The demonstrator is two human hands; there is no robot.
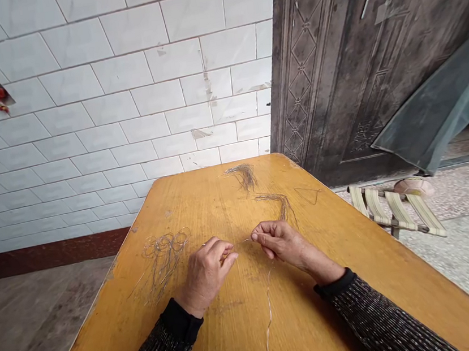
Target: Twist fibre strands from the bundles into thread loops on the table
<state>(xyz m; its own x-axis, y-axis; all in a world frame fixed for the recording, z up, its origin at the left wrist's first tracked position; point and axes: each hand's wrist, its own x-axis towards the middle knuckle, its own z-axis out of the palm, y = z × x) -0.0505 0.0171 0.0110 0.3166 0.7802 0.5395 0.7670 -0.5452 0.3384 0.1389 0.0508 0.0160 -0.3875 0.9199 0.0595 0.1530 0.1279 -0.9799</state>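
Both hands pinch one thin wire (pixel 269 302) between them, left hand (pixel 206 273) and right hand (pixel 279 241) fingertips closed, apparently mid-twist; next move likely calls for a steady grip while its tail trails toward the person.

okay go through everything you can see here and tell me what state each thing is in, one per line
left hand: closed, pinching the wire
right hand: closed, pinching the wire
wire: trailing loose on the table
looped wires: lying flat
wire bundles: lying untouched
door: ajar
folding stool: unfolded
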